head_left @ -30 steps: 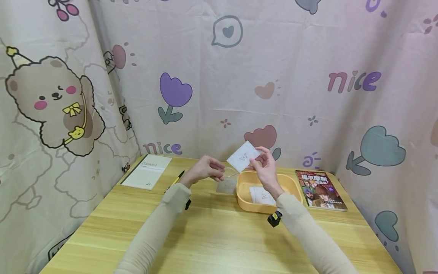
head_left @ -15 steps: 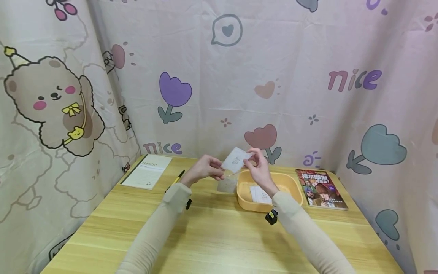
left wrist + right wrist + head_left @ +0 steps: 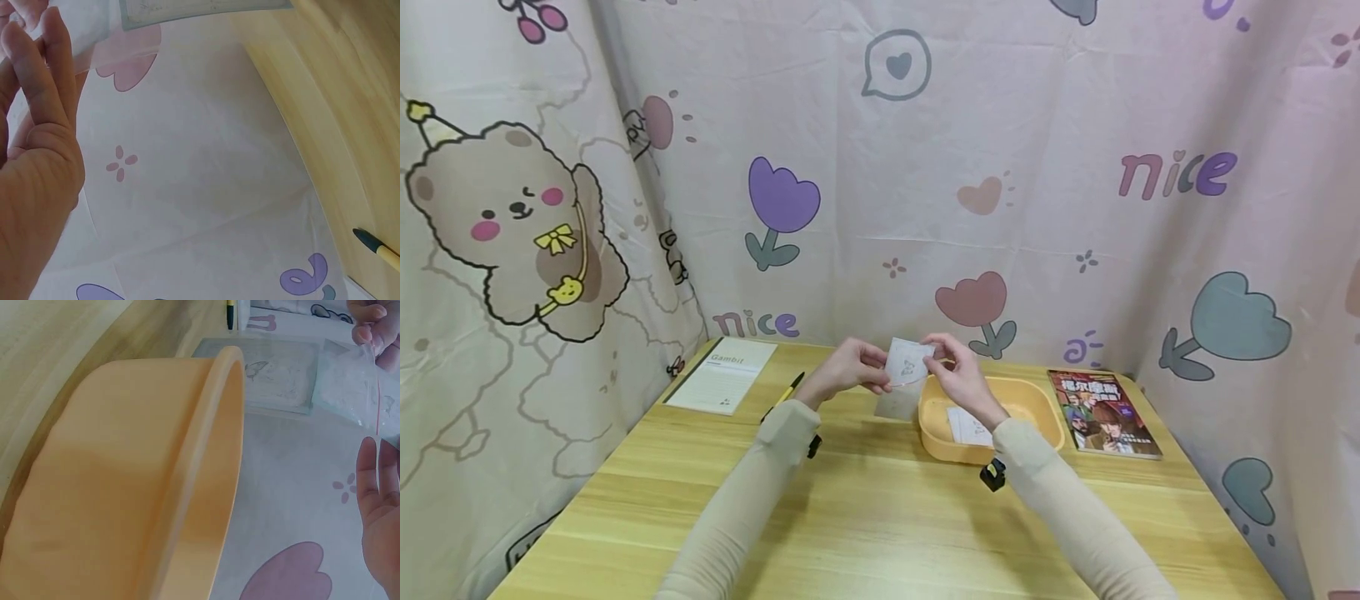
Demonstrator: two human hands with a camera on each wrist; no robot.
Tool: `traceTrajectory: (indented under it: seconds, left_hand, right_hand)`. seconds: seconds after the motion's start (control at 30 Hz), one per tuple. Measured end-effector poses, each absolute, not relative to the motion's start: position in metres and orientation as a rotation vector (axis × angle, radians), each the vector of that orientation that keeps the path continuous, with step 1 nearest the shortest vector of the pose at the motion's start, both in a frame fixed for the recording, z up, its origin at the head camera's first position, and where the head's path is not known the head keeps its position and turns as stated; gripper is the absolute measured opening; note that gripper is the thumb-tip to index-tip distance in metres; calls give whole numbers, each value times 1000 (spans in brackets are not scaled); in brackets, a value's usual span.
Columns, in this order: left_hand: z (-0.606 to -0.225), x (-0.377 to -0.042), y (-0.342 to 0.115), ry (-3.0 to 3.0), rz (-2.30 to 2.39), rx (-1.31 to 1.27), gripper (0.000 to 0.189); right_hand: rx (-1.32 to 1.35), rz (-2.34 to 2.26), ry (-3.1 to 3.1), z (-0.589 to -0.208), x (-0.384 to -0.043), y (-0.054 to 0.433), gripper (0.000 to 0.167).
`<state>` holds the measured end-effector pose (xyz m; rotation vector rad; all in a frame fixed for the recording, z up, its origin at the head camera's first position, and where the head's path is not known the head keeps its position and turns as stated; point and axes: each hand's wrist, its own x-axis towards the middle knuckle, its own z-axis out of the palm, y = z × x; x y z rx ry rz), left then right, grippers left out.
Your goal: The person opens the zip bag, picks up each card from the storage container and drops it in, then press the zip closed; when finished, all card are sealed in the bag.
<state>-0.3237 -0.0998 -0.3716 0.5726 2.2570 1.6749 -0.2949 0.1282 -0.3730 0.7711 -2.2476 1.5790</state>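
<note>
My left hand (image 3: 853,367) pinches the edge of a small clear zip bag (image 3: 353,387), whose red seal line shows in the right wrist view. With the thumb and fingers of my right hand (image 3: 958,371), I hold a white square card (image 3: 904,363) by its right side. A small drawing marks the card. It overlaps the mouth of the bag between my hands, above the table; how far it is inside I cannot tell. In the left wrist view the left hand (image 3: 44,137) partly hides the bag.
A yellow plastic tub (image 3: 1030,408) holds white drawn cards (image 3: 967,427). Left of it lies a greyish sheet (image 3: 278,375) with a butterfly drawing. A comic book (image 3: 1105,415) lies at right; a notepad (image 3: 722,375) and yellow-black pen (image 3: 786,393) at left.
My right hand has brought the white card left and down to the bag, turning it more upright. The left hand has stayed nearly still.
</note>
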Motion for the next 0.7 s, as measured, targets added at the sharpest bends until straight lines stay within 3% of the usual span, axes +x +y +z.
traceTrajectory:
  seconds: [0.23,0.7]
  left_hand:
    - [-372,-323,-101,2241,1682,579,32]
    - [-373,-325,-100,2240,1696,560,36]
  right_hand:
    - [774,1444,-2273,-401,-318,132,22]
    - [865,1319,-2248,-412,-319,139,12]
